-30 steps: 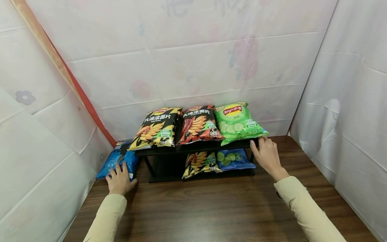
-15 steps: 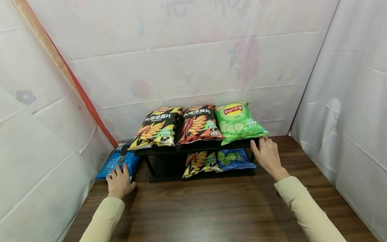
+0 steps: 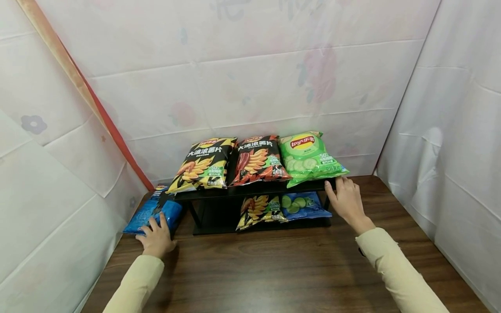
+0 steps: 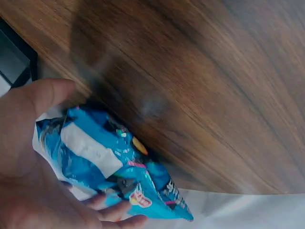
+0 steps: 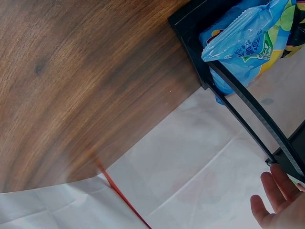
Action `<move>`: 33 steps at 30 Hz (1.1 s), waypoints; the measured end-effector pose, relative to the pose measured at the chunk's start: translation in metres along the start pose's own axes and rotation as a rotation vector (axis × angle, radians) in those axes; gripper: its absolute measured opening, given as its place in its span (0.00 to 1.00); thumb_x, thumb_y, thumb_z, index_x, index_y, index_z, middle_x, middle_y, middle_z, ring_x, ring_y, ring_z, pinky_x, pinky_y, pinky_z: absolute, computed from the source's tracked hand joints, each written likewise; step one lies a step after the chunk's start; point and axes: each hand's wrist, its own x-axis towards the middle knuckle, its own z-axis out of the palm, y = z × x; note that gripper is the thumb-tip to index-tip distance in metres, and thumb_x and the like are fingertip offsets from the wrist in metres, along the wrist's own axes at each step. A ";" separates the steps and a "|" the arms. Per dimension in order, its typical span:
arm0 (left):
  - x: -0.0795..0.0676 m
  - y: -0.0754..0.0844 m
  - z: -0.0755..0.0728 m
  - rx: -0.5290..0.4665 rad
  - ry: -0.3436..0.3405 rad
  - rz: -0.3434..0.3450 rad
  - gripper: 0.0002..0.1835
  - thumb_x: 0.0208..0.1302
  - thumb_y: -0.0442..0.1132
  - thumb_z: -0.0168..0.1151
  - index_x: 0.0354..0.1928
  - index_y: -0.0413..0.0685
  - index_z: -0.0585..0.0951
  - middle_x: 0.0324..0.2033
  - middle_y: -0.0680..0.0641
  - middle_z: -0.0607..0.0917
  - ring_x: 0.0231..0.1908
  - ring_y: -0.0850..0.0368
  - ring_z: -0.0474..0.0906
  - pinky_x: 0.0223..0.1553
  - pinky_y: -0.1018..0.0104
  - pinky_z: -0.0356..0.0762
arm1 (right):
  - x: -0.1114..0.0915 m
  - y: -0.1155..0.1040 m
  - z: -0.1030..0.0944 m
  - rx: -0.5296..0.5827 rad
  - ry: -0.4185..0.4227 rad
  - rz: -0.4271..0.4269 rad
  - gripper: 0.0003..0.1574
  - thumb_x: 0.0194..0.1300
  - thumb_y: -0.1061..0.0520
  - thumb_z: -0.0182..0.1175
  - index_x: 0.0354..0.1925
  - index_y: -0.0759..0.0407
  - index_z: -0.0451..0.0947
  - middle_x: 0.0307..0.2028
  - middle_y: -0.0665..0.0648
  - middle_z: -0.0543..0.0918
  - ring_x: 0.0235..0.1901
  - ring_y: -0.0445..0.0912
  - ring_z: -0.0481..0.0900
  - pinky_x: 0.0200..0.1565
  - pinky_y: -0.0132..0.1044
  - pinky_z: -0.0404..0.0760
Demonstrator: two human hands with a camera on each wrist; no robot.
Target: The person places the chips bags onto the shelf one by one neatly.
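My left hand (image 3: 158, 240) rests its spread fingers on the near right part of a blue chip bag (image 3: 142, 217), which lies on the table left of a black two-tier rack (image 3: 250, 189). In the left wrist view the thumb stands apart from this shiny blue bag (image 4: 86, 164), and the fingertips lie along its lower side. My right hand (image 3: 347, 203) touches the right end of the upper shelf, beside a green chip bag (image 3: 309, 158). The right wrist view shows its fingers (image 5: 274, 191) extended at the rack's edge.
On the upper shelf a yellow-black chip bag (image 3: 201, 165) and a red-black one (image 3: 258, 161) lie left of the green bag. The lower shelf bears another yellow-black bag (image 3: 260, 211) and a blue lime bag (image 3: 303, 206). White cloth (image 3: 250, 87) surrounds the wooden table (image 3: 254, 269).
The blue chip bag at the left has turned and shifted slightly to the right. My left hand has moved a little with it. My right hand stays at the rack's end.
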 end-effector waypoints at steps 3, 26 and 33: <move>0.001 0.001 0.006 -0.028 0.037 -0.012 0.55 0.51 0.49 0.66 0.68 0.29 0.41 0.61 0.18 0.42 0.56 0.12 0.41 0.49 0.20 0.46 | 0.000 0.000 0.000 0.000 -0.005 0.003 0.37 0.70 0.42 0.39 0.63 0.71 0.60 0.49 0.72 0.73 0.45 0.66 0.71 0.47 0.62 0.66; 0.018 -0.009 0.023 0.173 0.286 0.151 0.46 0.47 0.41 0.67 0.66 0.34 0.54 0.58 0.18 0.58 0.51 0.13 0.56 0.47 0.25 0.59 | 0.000 0.000 -0.002 0.002 -0.012 0.005 0.37 0.70 0.42 0.38 0.61 0.71 0.62 0.47 0.72 0.73 0.43 0.66 0.71 0.46 0.62 0.66; 0.015 -0.004 0.014 0.145 0.267 0.166 0.44 0.48 0.41 0.64 0.66 0.34 0.55 0.56 0.18 0.60 0.48 0.13 0.59 0.45 0.25 0.61 | 0.000 0.001 0.000 0.004 -0.006 0.002 0.36 0.70 0.42 0.39 0.58 0.72 0.64 0.41 0.70 0.75 0.41 0.65 0.72 0.45 0.62 0.66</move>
